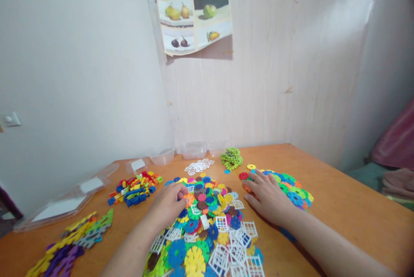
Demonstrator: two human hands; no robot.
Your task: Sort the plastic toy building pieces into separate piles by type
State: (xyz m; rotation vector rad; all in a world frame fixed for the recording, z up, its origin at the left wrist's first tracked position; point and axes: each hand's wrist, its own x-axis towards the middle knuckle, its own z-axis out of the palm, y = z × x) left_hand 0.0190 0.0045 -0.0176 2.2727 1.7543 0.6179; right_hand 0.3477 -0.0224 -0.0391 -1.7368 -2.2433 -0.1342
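Observation:
My left hand [171, 204] is curled over the left side of a big mixed pile of coloured plastic snowflake discs [195, 262]. Its fingers are bent in towards the thumb, and an orange disc [189, 200] shows right by the fingertips; whether it is gripped is unclear. Small white window-frame pieces [221, 224] lie among the discs. My right hand [270, 197] rests palm down, fingers spread, on the near left part of a second heap of discs [296, 195]. Red and orange discs [243, 176] peek out by its fingertips.
Building bricks [136, 188] form a heap at left, with long interlocking pieces [69, 242] nearer. Behind are white frame pieces [198, 166], green linking pieces [231, 158] and clear plastic tubs [194, 149]. Clear lids [61, 208] line the left edge of the wooden table [343, 199], which meets the wall.

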